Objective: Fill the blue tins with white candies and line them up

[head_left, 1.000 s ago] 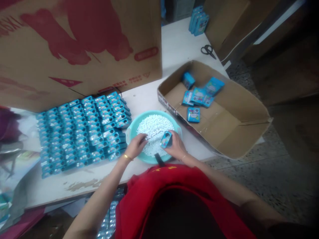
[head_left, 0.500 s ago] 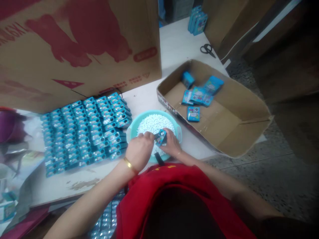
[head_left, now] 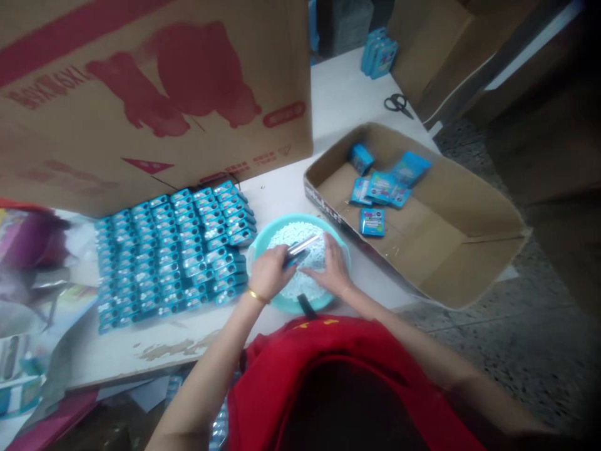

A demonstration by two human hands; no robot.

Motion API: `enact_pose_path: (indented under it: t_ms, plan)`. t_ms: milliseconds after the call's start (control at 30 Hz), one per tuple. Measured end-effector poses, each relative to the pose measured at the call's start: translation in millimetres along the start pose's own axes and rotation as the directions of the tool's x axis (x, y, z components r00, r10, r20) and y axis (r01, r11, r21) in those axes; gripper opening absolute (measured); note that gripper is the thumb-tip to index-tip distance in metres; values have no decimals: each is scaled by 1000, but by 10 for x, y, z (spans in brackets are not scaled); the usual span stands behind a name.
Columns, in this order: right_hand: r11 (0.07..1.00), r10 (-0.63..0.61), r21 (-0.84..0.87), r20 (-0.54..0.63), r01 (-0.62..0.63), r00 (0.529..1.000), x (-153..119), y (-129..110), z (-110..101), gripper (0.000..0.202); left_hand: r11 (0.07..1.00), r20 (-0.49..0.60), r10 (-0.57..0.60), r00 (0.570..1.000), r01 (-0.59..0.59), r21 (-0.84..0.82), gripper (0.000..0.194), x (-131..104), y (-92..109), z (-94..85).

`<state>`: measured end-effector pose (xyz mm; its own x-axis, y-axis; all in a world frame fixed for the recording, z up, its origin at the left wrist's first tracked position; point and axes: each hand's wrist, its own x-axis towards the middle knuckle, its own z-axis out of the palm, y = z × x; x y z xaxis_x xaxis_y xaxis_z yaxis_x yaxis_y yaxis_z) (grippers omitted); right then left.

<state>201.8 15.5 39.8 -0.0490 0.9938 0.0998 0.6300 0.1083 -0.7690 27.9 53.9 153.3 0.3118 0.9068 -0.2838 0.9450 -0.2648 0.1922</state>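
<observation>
My left hand point(head_left: 269, 273), with a gold bangle at the wrist, is closed around a long, shiny silver tool point(head_left: 304, 245) that slants up to the right over the bowl. Something dark blue shows below it by my fingers; I cannot make out what. My right hand point(head_left: 333, 269) is over the right side of the bowl, thumb and fingers apart, with nothing visible in it. The turquoise bowl point(head_left: 260, 240) is full of small white pellets point(head_left: 292, 230). To its left stand rows of small blue boxes point(head_left: 188, 247) with round holes, white pellets showing on some.
An open cardboard tray point(head_left: 446, 250) at the right holds several blue packs point(head_left: 372, 223). Black scissors point(head_left: 398, 105) and more blue packs point(head_left: 378, 55) are on the far table corner. A big printed carton point(head_left: 188, 81) stands behind the rows.
The blue box that was in my right hand no longer shows there, and that hand has spread. The silver tool now shows in my left hand, tilted over the bowl. The camera has shifted slightly.
</observation>
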Motion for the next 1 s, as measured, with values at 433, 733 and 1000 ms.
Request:
enact_pose_path:
  t_ms: [433,733,1000]
  plan:
    - [700,610,339,174,-628,773,-432,644,-120,47,969,-116,-182,976,199,149,39,-157,-1332,-285]
    - [640,606,311,357,-703,710,-1067,342,-793,28,963,14,-142,990,135,233,38,42,-1697,239]
    - [885,464,-14,-43,-465,885,231,648,-1501,37,932,-156,-214,964,249,264,46,80,-1634,459]
